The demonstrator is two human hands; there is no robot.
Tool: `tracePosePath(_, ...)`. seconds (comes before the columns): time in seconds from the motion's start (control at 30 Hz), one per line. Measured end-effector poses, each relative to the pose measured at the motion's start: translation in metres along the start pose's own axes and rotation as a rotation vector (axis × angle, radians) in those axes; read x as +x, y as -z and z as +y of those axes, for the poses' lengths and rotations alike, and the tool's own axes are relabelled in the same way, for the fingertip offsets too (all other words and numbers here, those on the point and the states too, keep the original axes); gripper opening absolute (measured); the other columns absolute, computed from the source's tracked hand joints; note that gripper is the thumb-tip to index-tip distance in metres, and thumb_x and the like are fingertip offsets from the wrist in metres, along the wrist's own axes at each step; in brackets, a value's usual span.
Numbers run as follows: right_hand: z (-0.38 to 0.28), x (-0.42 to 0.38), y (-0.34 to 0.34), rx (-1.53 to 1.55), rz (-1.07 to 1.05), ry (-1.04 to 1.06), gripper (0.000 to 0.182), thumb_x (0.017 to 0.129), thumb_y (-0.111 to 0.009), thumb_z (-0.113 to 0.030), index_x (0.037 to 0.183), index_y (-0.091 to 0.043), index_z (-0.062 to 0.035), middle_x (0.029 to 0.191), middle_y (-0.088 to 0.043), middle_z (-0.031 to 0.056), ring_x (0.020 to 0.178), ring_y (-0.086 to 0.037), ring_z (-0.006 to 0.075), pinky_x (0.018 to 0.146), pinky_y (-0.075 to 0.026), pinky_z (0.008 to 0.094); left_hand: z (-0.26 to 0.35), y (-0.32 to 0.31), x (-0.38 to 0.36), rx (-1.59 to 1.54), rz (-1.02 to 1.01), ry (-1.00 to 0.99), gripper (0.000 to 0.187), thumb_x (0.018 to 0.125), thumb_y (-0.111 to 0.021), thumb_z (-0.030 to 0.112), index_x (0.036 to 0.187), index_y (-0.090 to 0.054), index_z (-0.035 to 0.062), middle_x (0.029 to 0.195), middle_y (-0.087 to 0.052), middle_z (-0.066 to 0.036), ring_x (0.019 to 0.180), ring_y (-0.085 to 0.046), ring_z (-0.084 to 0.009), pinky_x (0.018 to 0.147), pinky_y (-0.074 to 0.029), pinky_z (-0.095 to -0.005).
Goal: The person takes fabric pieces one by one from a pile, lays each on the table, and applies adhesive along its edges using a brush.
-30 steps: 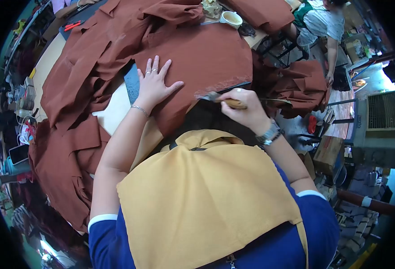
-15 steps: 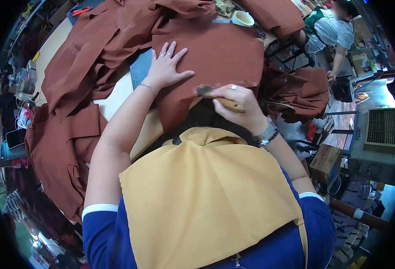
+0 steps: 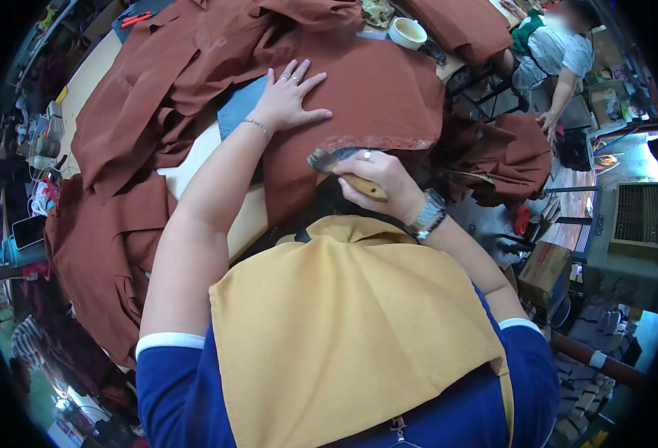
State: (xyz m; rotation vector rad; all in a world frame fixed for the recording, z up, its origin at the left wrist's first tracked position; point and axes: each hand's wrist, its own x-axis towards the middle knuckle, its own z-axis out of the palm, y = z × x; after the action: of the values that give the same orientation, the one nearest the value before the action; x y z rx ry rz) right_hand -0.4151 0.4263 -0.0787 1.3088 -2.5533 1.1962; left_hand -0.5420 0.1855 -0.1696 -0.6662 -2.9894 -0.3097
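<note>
My left hand (image 3: 289, 99) lies flat with fingers spread on a reddish-brown sheet of material (image 3: 381, 89). In my right hand (image 3: 385, 179) is a paintbrush (image 3: 365, 187) with a wooden handle; its dark bristles point left, over the near part of the sheet. A whitish wet-looking streak (image 3: 377, 142) runs along the sheet's near edge, just beyond the brush. Under the sheet, near my left wrist, a blue-grey board (image 3: 241, 107) shows.
A white bowl (image 3: 408, 33) of pale contents stands at the far edge. Piles of brown material (image 3: 142, 104) cover the left side. More hangs at the right (image 3: 504, 153). Red-handled scissors (image 3: 136, 19) lie far left. Another person (image 3: 560, 56) is at the far right.
The brush has moved left and toward me, uncovering the whitish streak along the edge. My left hand has slid slightly right and away, still flat on the sheet.
</note>
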Motion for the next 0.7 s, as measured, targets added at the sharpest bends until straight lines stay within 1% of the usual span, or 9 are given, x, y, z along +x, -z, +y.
tracePosePath(0.1,-0.009,-0.016,0.026,-0.056,-0.119,-0.077,0.023,0.077,-0.073,-0.003,0.1,-0.069,-0.0041,0.095,-0.071,0.0133,0.084,-0.07,0.0293,0.075,-0.056,0.0366,-0.003,-0.004,0.002,-0.023,0.031,-0.003,0.094,0.078,-0.055,0.081,0.153,-0.04,0.0271,0.163,-0.025,-0.016,0.152,-0.018,-0.0366,0.118,-0.013,-0.0647)
tracePosePath(0.17,-0.01,-0.024,0.035,-0.017,-0.009,-0.093,0.02,0.077,-0.073,-0.003,0.097,-0.07,-0.0043,0.092,-0.071,0.014,0.082,-0.069,0.0307,0.076,-0.056,0.037,-0.006,-0.009,0.002,-0.047,0.089,-0.011,0.097,0.076,-0.059,0.081,0.152,-0.041,0.0222,0.161,-0.029,-0.017,0.15,-0.023,-0.0371,0.117,-0.017,-0.0642)
tracePosePath(0.27,-0.005,-0.019,0.045,-0.033,0.217,-0.122,0.018,0.077,-0.073,-0.003,0.095,-0.07,-0.0033,0.089,-0.071,0.013,0.081,-0.07,0.0301,0.075,-0.056,0.0344,0.008,0.009,-0.007,0.05,0.244,0.246,0.099,0.078,-0.061,0.078,0.151,-0.041,0.0133,0.157,-0.035,-0.017,0.146,-0.03,-0.0349,0.115,-0.023,-0.0618)
tracePosePath(0.33,0.011,-0.014,0.04,0.058,0.285,-0.192,0.017,0.077,-0.073,-0.003,0.094,-0.071,-0.0021,0.087,-0.071,0.0129,0.081,-0.07,0.0295,0.074,-0.055,0.0337,0.011,0.003,-0.01,0.036,0.308,0.417,0.109,0.072,-0.065,0.079,0.147,-0.043,0.003,0.151,-0.041,-0.019,0.141,-0.037,-0.0351,0.112,-0.028,-0.0589)
tracePosePath(0.43,0.019,-0.027,0.053,-0.037,0.123,-0.243,0.016,0.079,-0.072,-0.004,0.095,-0.072,-0.0006,0.086,-0.072,0.0146,0.08,-0.071,0.0252,0.074,-0.055,0.032,0.012,0.004,-0.01,0.021,0.279,0.531,0.114,0.068,-0.067,0.08,0.144,-0.045,-0.0023,0.148,-0.045,-0.021,0.14,-0.037,-0.0359,0.112,-0.028,-0.0565)
tracePosePath(0.53,0.008,-0.045,0.086,0.048,-0.03,-0.633,0.015,0.082,-0.074,-0.007,0.096,-0.073,-0.0017,0.089,-0.074,0.0104,0.082,-0.071,0.016,0.075,-0.055,0.0284,0.013,0.009,-0.011,-0.044,0.282,0.487,0.091,0.075,-0.072,0.068,0.137,-0.053,0.0042,0.143,-0.049,-0.02,0.135,-0.042,-0.036,0.108,-0.034,-0.0534)
tracePosePath(0.6,0.006,-0.066,0.104,0.083,0.212,-0.547,0.013,0.085,-0.073,-0.01,0.095,-0.074,-0.0015,0.091,-0.075,0.0082,0.083,-0.07,0.0136,0.076,-0.055,0.0284,0.012,0.006,-0.009,-0.073,0.25,0.449,0.064,0.083,-0.071,0.054,0.126,-0.058,0.0089,0.137,-0.054,-0.018,0.13,-0.046,-0.0361,0.102,-0.039,-0.0518)
tracePosePath(0.67,-0.001,-0.086,0.128,0.014,0.332,-0.602,0.015,0.088,-0.071,-0.012,0.096,-0.074,0.0002,0.09,-0.075,0.0075,0.083,-0.071,0.014,0.076,-0.055,0.0282,0.022,0.03,-0.006,-0.125,0.043,0.449,0.047,0.091,-0.067,0.045,0.118,-0.059,0.0069,0.126,-0.059,-0.019,0.122,-0.053,-0.0387,0.098,-0.043,-0.0496)
tracePosePath(0.7,-0.003,-0.096,0.14,0.011,0.401,-0.621,0.016,0.088,-0.071,-0.012,0.097,-0.074,0.0002,0.09,-0.075,0.0076,0.082,-0.071,0.0135,0.076,-0.055,0.0276,0.027,0.039,-0.001,-0.353,0.048,0.466,0.044,0.093,-0.064,0.042,0.117,-0.058,0.0055,0.122,-0.061,-0.02,0.118,-0.054,-0.0409,0.098,-0.044,-0.0479)
